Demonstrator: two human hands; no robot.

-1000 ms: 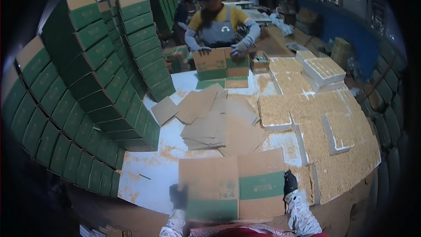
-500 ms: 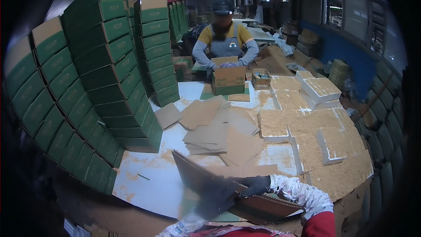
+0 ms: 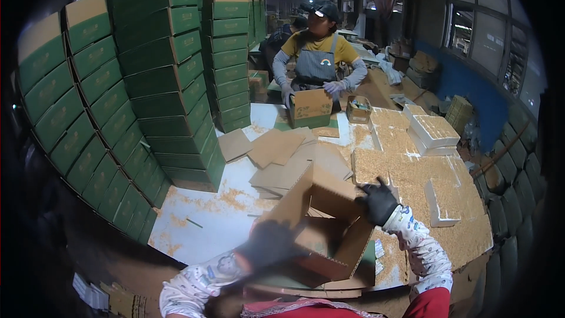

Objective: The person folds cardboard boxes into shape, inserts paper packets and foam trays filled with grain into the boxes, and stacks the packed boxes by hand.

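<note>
A brown cardboard box (image 3: 355,240) stands opened into a four-sided shape in front of me, tilted, and I can see through its middle. My right hand (image 3: 378,201), in a dark glove, is at the box's upper right edge with its fingers spread. At the box's left side is my left hand (image 3: 272,246), also dark-gloved; its fingers are smeared by motion. Beneath the box lie flat green and brown cardboard pieces (image 3: 368,266). Just beyond it is a loose pile of flat cardboard sheets (image 3: 276,178).
Tall stacks of green boxes (image 3: 168,85) line the left side. Sawdust-like crumbs cover white blocks (image 3: 444,200) on the right. Across the table a person (image 3: 321,62) handles a box (image 3: 312,108), beside a small open carton (image 3: 358,109). A thin green strip (image 3: 194,223) lies on the white tabletop.
The folded cardboard has been opened out into a box shape. My hands have moved apart to its two sides. The person opposite has raised their head and moved their hands to their box's sides.
</note>
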